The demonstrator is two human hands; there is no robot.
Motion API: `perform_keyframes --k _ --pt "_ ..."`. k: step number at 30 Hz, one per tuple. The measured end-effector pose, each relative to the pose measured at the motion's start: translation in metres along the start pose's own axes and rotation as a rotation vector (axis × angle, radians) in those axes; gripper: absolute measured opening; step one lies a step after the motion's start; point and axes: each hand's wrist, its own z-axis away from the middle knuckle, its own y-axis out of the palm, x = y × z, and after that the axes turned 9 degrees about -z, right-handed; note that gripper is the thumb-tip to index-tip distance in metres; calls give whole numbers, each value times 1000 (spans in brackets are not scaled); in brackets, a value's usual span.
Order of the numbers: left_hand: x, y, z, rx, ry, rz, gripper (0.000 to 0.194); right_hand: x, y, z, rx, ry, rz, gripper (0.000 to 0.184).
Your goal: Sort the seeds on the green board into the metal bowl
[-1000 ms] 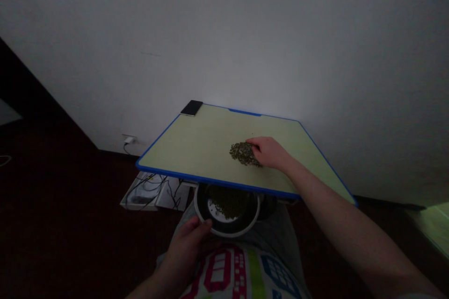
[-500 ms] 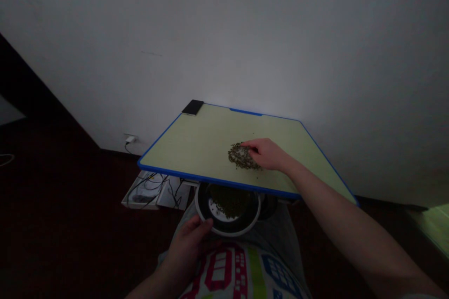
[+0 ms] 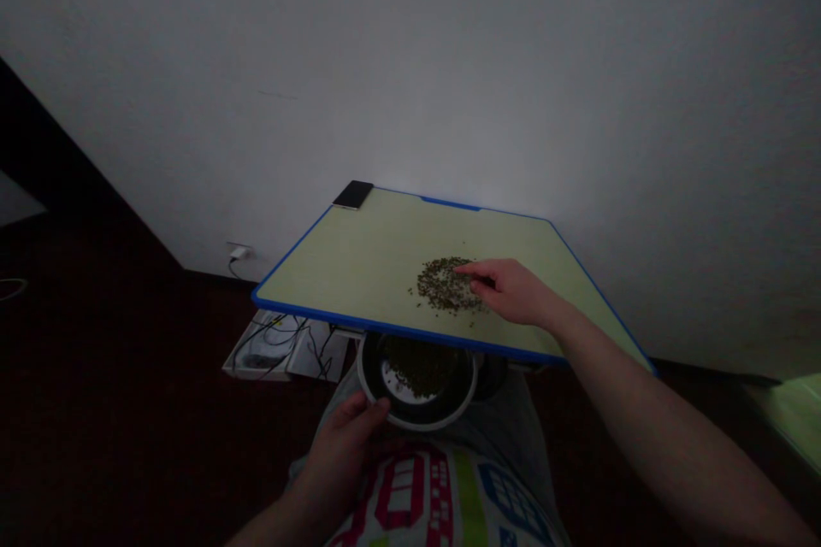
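Note:
A pale green table (image 3: 359,261) with a blue rim stands before me. On it lies a small heap of dark green beans (image 3: 440,284). My right hand (image 3: 513,292) rests on the table at the heap's right side, fingers loosely curled, index fingertip touching the beans. Below the table's near edge, on my lap, sits a round bowl (image 3: 416,419) with a white rim, holding more beans. My left hand (image 3: 343,449) grips the bowl's near left rim.
A dark phone (image 3: 352,194) lies at the table's far left corner. On the dark floor under the table lie white boxes with tangled cables (image 3: 279,346). A plug (image 3: 237,254) sits in the white wall. My patterned clothing (image 3: 442,496) fills the bottom.
My right hand has drawn back slightly to the right of the bean heap, and the heap has spread a little. My left hand still holds the bowl.

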Motion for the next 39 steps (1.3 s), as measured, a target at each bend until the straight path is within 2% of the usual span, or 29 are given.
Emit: perform_keyframes --k 4,10,14,24,28,33,39 --pt "-1 1 1 -12 -7 -20 27 -16 -6 23 -36 -26 38 42" --pt "-1 2 -1 -26 -17 -7 26 -42 -14 54 -93 47 68 38" --pt "-2 1 0 -18 -17 -16 31 -57 -15 64 -128 75 74 37" --pt "2 -1 -2 5 -8 -26 30 -80 -8 60 -163 235 40 39" --pt "0 1 -1 -17 -22 -36 29 -86 -4 50 -147 242 -7 39" --pt "-3 4 0 -43 -31 -39 26 -84 -2 41 -113 232 -34 40" --pt "-5 5 1 -46 -35 -28 25 -75 0 44 -77 218 -98 41"
